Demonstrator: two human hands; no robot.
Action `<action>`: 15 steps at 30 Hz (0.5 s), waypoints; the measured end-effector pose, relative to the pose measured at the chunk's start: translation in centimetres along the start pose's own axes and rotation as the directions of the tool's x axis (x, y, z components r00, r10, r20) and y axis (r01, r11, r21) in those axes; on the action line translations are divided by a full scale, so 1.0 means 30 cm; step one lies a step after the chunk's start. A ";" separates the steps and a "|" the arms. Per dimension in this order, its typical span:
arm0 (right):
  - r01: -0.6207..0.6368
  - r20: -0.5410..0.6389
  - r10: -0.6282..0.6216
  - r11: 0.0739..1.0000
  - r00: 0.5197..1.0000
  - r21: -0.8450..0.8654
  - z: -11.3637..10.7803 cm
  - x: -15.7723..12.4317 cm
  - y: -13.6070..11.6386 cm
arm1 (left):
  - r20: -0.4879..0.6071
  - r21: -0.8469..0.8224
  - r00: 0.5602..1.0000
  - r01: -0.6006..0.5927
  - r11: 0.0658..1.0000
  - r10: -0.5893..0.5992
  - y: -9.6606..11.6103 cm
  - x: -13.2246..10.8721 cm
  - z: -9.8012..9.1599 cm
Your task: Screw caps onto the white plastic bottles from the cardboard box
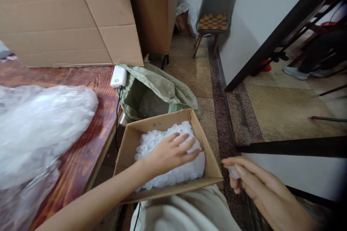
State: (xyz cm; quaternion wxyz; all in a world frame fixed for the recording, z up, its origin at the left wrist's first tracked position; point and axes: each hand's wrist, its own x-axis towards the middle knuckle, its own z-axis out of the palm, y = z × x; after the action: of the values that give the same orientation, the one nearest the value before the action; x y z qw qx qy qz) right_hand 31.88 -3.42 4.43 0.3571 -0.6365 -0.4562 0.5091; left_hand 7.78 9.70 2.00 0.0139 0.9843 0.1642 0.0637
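Note:
My left hand (173, 151) lies over a heap of small translucent white plastic pieces (153, 139), its fingers spread and apart. The heap fills much of an open cardboard box (208, 151) at my lap. A larger smooth white piece (200, 164) rests among them at the right side. To the right of the box, my right hand (252, 180) pinches a small clear plastic cap (233, 171) between thumb and fingers. Whether the cap matches the pieces in the box, I cannot tell.
A green woven sack (173, 86) stands open behind the box. On the wooden table (89, 79) at left are plastic bags (48, 122) and a white power bank (118, 76) with a cable. A chair (217, 7) stands farther back; a person's shoe (296, 73) shows through the doorway.

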 end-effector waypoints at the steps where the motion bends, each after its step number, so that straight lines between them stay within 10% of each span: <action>1: 0.018 -0.033 -0.018 0.999 0.999 -0.027 -0.002 0.001 -0.008 | 0.027 -0.027 0.995 -0.100 0.995 0.101 0.036 0.020 -0.001; 9: 0.155 -0.019 -0.161 0.970 0.987 -0.188 0.038 0.007 -0.036 | 0.072 -0.086 0.982 -0.167 0.982 0.174 0.081 0.026 0.056; 15: 0.335 0.059 -0.348 0.823 0.936 -0.459 0.026 0.032 -0.035 | 0.042 -0.206 0.990 0.141 0.968 -0.135 0.112 -0.108 0.038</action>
State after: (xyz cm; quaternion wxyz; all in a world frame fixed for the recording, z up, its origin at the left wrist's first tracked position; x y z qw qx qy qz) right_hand 30.96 -2.18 4.90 0.2869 -0.6180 -0.6655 0.3049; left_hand 5.97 5.47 0.64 0.1237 0.9644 0.2243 0.0656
